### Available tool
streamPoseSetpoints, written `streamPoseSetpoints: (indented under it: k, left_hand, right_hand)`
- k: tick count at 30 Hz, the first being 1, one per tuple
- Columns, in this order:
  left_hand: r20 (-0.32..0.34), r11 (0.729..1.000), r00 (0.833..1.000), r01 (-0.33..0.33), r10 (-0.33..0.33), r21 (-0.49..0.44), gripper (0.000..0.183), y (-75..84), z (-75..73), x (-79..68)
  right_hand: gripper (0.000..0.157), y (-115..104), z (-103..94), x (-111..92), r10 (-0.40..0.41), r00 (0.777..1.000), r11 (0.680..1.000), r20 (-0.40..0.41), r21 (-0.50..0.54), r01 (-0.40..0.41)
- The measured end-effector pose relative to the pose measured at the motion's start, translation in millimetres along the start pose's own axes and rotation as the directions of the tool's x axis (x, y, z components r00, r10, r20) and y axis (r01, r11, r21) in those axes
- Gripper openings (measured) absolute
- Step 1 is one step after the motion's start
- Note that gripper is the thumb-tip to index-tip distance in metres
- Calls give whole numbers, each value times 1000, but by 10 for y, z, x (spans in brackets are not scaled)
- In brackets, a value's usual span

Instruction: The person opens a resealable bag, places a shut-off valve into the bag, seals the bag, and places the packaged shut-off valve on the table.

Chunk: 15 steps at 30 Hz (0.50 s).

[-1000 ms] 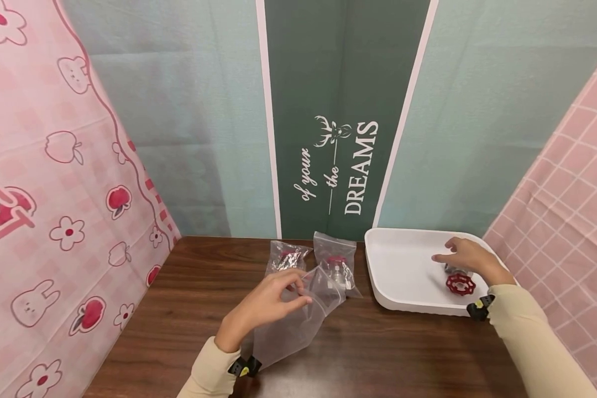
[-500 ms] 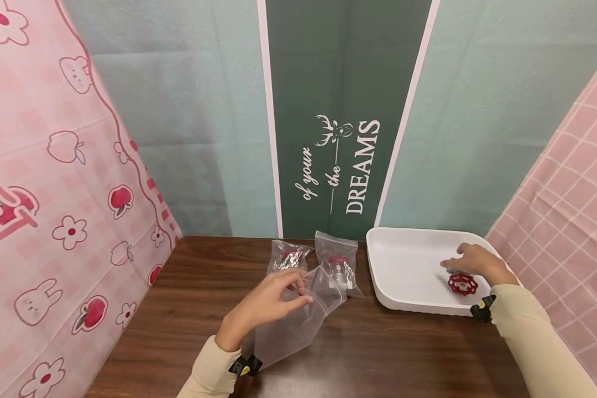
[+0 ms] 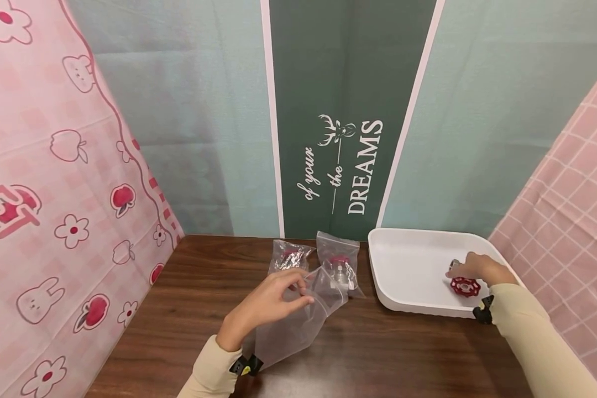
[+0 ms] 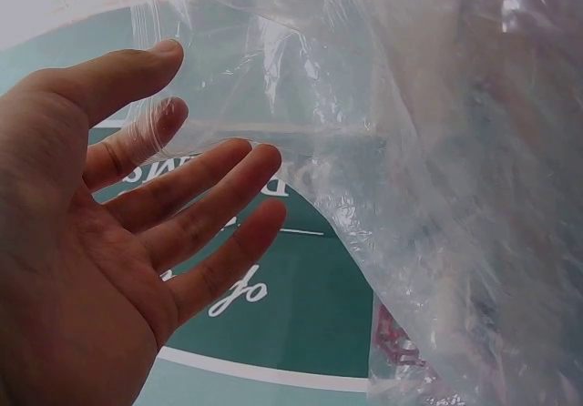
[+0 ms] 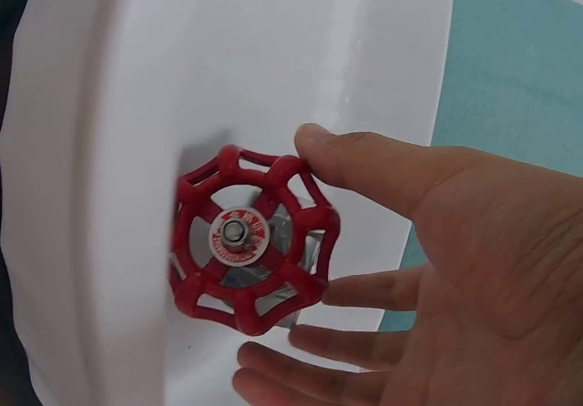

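In the head view my left hand (image 3: 266,301) is at the mouth of a clear zip bag (image 3: 291,337), which hangs upright over the table. The left wrist view shows its fingers loosely extended, the index fingertip behind the plastic (image 4: 246,69) and the thumb apart from it. My right hand (image 3: 482,268) is in the white tray (image 3: 403,260), its thumb and fingers around a metal valve with a red handwheel (image 5: 241,238). The thumb tip is at the wheel's rim, and the lower fingers reach behind the wheel. Much of the valve body is hidden by wheel and hand.
Two zip bags with red-wheeled valves inside, a left bag (image 3: 289,255) and a right bag (image 3: 339,262), lie at the back of the brown wooden table (image 3: 204,276). Cloth curtains, such as the pink one (image 3: 74,182), enclose the table's sides and back.
My right hand has moved down and closed its fingers around the valve, whose metal end now shows beyond the fingertips. The left hand and its bag have stayed nearly still.
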<state>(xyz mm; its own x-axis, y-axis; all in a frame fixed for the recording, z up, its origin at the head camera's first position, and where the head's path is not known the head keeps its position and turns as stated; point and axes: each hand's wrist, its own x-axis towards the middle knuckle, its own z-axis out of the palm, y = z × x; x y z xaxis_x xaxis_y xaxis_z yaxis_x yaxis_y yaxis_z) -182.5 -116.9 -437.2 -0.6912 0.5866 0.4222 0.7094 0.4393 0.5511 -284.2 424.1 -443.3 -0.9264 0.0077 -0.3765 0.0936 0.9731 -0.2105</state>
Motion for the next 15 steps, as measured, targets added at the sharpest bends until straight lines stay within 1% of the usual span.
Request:
streamPoseSetpoints:
  k: [3, 6, 8, 11, 13, 15]
  left_hand:
    - [1, 1000, 1000, 8, -8, -5, 20, 2, 3, -3]
    - [0, 1000, 1000, 12, -12, -6, 21, -2, 9, -5]
    - [1, 1000, 1000, 14, -14, -8, 21, -4, 15, -6]
    - [5, 1000, 1000, 16, -16, -13, 20, -3, 23, -6]
    - [8, 1000, 1000, 23, -22, -17, 19, 0, 24, -8]
    - [9, 999, 1000, 27, -27, -18, 19, 3, 24, -8]
  right_hand:
    - [90, -6, 28, 0, 39, 998, 998, 46, 53, -41]
    - [96, 21, 58, 42, 67, 994, 994, 81, 76, -73]
    - [101, 38, 74, 76, 84, 992, 995, 96, 51, -89]
    - [105, 55, 95, 108, 100, 989, 995, 108, 1, -101]
    - [104, 47, 102, 105, 103, 989, 995, 105, -22, -101]
    - [101, 26, 104, 78, 105, 989, 994, 104, -19, -103]
